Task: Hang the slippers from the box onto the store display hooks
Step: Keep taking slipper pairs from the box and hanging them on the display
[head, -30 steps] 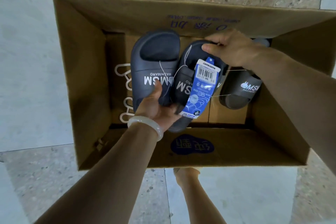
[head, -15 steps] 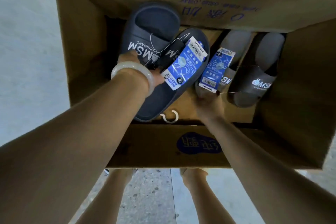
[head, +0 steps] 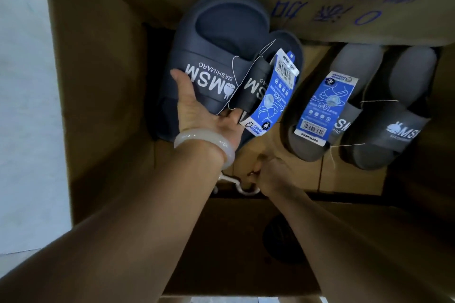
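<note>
The left arm reaches down into the cardboard box (head: 103, 76), a pale bangle (head: 205, 141) on its wrist. The left hand (head: 204, 115) is turned palm up, and it grips the navy slippers (head: 216, 56) from below: the thumb lies on the strap of the one with the white letters, the other fingers are hidden under the pair. A blue tag (head: 270, 96) hangs from this pair, just to the right of the hand.

Below the left wrist and touching the right hand lies a white plastic hook (head: 242, 187) on the box floor. The right arm comes in from the lower right, and the right hand (head: 273, 174) is held low near the front wall of the box. Its fingers are curled together and pinch the end of this hook.

Beyond the right hand and further right, the grey slippers (head: 384, 106) lie side by side on the box floor, apart from both hands. They carry a second blue tag (head: 325, 108).
</note>
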{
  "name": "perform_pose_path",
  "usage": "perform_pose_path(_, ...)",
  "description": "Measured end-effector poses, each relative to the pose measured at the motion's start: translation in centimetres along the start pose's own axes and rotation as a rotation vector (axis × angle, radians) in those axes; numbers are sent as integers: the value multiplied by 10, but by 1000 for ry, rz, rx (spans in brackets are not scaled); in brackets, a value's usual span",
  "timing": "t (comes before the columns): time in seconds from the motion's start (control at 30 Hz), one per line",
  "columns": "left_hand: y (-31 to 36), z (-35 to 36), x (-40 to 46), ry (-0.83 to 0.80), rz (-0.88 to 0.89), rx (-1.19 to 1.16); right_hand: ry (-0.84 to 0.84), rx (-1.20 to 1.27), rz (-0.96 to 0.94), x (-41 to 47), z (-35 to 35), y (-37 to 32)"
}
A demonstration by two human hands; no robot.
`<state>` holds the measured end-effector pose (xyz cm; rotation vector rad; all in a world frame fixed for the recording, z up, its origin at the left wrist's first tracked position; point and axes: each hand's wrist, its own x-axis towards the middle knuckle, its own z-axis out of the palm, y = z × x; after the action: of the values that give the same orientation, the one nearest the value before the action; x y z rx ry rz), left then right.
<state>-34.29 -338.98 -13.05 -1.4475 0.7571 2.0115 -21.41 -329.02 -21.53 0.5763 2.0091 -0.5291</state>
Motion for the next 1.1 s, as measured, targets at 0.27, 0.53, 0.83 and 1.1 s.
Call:
perform_pose_path(0.27,-1,18,-26,-21,-72,-165,17,632,-97,-50,-78,14)
perform_pose_path(0.53,-16,32,-45,11,-101,-289,23,1073,-74,-87,-170,52)
perform_pose_path(0.83,-46,28,-41,-3,-116,-307,228,988,-311,-104,-239,63)
perform_pose_path(1.1,-8,-2,-33,149,-208,482,80,869,-332,-69,-174,-18)
